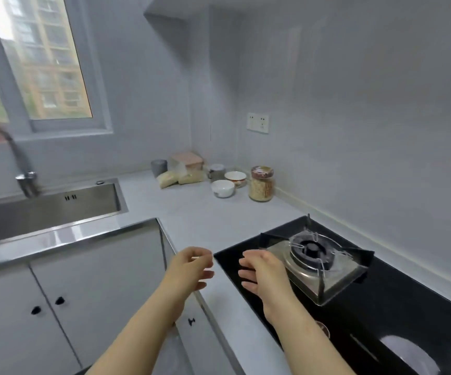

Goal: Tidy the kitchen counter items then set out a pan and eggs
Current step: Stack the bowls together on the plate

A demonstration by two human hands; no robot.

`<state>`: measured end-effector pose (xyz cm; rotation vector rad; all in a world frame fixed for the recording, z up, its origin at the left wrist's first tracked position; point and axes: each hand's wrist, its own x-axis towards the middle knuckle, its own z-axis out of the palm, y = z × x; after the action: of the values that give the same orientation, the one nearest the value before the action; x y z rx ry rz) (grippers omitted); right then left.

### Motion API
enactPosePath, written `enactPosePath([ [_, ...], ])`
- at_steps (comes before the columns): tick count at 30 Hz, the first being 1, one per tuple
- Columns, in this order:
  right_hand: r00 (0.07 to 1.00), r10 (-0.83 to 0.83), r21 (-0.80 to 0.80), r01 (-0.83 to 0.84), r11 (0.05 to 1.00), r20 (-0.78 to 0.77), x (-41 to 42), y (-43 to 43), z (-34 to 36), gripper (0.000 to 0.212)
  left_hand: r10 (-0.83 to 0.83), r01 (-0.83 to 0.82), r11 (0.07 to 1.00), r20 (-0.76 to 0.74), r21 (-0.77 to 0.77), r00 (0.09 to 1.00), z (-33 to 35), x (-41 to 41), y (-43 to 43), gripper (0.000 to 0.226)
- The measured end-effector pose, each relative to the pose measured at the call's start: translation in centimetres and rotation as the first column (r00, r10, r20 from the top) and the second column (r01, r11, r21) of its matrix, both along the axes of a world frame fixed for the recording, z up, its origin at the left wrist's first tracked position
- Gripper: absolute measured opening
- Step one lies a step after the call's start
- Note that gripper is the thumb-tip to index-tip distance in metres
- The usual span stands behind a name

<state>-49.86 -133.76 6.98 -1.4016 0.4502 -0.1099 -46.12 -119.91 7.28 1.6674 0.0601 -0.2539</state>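
The jar (261, 184), bowls (223, 188) and packets (168, 179) are grouped in the corner, well beyond the fingers (247, 274). No pan or eggs are seen, so setting out is judged undone. Nothing is held: the left hand (191, 267) and right hand (262, 274) are loosely open, the burner (312, 253) just right of them.

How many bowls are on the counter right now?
2. One white bowl sits left of the glass jar; the patterned-rim bowl is just behind it. Others may be hidden in that corner.

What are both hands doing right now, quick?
Left hand: open, loosely curled, holding nothing.
Right hand: open, holding nothing.
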Motion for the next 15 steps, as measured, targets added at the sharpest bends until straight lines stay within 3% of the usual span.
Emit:
enactPosePath([
  [9, 1.0, -0.004, 0.035, 0.003, 0.999, 0.025, 21.9, 0.7, 0.7, 0.01, 0.036, -0.036, 0.999, 0.036, 0.005, 0.999, 2.0, 19.8, 0.1, 0.009],
  [15, 0.999, -0.016, 0.017, 0.017, 1.0, -0.04, 31.6, 1.4, -0.3, 0.012, 0.076, -0.076, 0.997, 0.003, 0.003, 0.997, 1.3, 29.8, 1.4, 0.01],
])
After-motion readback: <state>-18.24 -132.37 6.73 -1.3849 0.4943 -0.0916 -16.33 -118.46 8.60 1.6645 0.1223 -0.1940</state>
